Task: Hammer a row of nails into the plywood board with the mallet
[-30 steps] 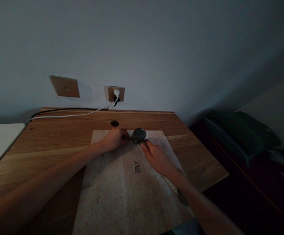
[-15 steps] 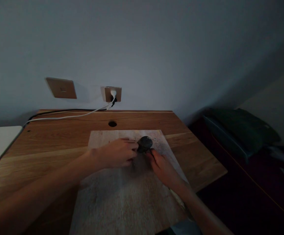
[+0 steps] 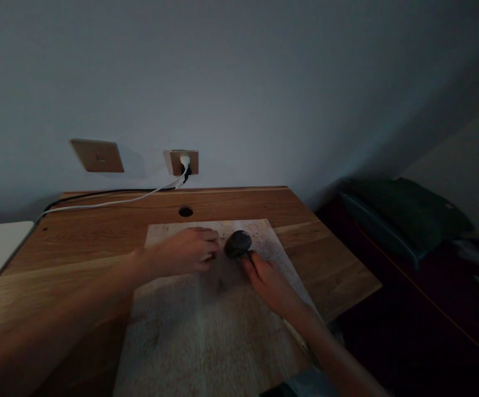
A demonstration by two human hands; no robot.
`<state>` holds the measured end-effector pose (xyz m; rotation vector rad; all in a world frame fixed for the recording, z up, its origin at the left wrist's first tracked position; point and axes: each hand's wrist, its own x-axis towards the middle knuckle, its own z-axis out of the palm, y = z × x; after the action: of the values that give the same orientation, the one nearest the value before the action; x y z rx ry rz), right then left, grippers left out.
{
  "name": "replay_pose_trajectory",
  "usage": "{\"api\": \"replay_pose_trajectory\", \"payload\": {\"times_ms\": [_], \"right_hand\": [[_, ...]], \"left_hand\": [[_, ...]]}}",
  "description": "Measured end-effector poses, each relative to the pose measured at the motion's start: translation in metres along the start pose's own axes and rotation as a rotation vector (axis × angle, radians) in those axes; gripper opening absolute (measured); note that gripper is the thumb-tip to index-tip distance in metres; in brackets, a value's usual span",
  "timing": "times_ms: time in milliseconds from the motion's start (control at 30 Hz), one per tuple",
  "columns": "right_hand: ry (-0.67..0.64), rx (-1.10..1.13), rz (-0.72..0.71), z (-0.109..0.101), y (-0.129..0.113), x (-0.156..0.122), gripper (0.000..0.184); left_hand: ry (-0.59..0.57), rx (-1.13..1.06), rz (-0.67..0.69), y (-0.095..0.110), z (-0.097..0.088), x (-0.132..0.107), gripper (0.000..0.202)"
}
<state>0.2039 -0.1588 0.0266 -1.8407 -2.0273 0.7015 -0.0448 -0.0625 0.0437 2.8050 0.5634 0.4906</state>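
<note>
Our right hand (image 3: 270, 284): closed around handle of dark round-headed tool (image 3: 238, 244), thumb toward head. Our left hand (image 3: 189, 251): fingers curled, just left of tool's head; whether anything is pinched there, we cannot tell. Tool: over far part of pale board (image 3: 206, 336), which lies on wooden tabletop (image 3: 326, 242). Nearer us on board: small bits (image 3: 221, 285), blurred. Beyond board: round hole (image 3: 186, 212), white cable (image 3: 98, 205), wall socket (image 3: 194, 164).
</note>
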Motion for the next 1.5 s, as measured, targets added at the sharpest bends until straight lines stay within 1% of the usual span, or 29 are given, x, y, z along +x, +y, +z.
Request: {"api": "replay_pose_trajectory", "payload": {"times_ms": [33,100,167,233,333,400,500,667,800,933,1100,1200,1300,1400,1500], "right_hand": [[-0.001,0.007,-0.003,0.000,0.000,0.000,0.031],[-0.002,0.017,-0.006,0.000,0.000,0.000,0.032],[-0.006,0.019,-0.006,0.000,0.000,0.000,0.031],[-0.008,0.017,-0.003,0.000,0.000,0.000,0.031],[-0.003,0.013,0.006,0.000,-0.001,-0.001,0.032],[0.003,0.010,0.013,0.001,0.000,-0.002,0.031],[0.003,0.011,0.007,0.001,0.002,-0.001,0.031],[-0.001,0.022,-0.007,0.001,0.002,0.000,0.032],[0.001,0.028,-0.003,0.000,0.001,0.000,0.030],[-0.002,0.030,0.019,0.000,0.001,-0.001,0.030],[-0.003,0.035,0.019,0.001,0.002,0.000,0.029],[-0.008,0.037,0.015,0.001,0.002,0.000,0.028],[-0.007,0.039,0.017,0.001,0.001,0.001,0.028],[-0.010,0.046,0.014,0.000,-0.001,0.000,0.028],[-0.012,0.051,0.015,-0.001,-0.002,0.000,0.028]], "left_hand": [[0.044,-0.071,-0.076,-0.010,-0.005,-0.003,0.009],[0.169,-0.192,-0.212,-0.030,-0.012,-0.012,0.005],[0.259,-0.269,-0.309,-0.046,-0.012,-0.021,0.009],[0.256,-0.321,-0.375,-0.053,-0.006,-0.028,0.013],[0.190,-0.357,-0.435,-0.053,0.006,-0.031,0.015],[0.198,-0.373,-0.438,-0.050,0.012,-0.030,0.020],[0.218,-0.367,-0.399,-0.047,0.015,-0.026,0.026],[0.233,-0.254,-0.372,-0.047,0.018,-0.025,0.019],[0.229,-0.175,-0.343,-0.049,0.020,-0.025,0.018],[0.145,0.052,-0.260,-0.045,0.019,-0.023,0.023],[0.028,0.337,-0.233,-0.028,0.011,-0.021,0.023],[-0.020,0.443,-0.212,-0.018,0.009,-0.018,0.021],[-0.009,0.460,-0.250,-0.015,0.011,-0.016,0.021],[0.007,0.436,-0.301,-0.017,0.014,-0.015,0.025],[-0.006,0.385,-0.293,-0.020,0.013,-0.015,0.023]]}}
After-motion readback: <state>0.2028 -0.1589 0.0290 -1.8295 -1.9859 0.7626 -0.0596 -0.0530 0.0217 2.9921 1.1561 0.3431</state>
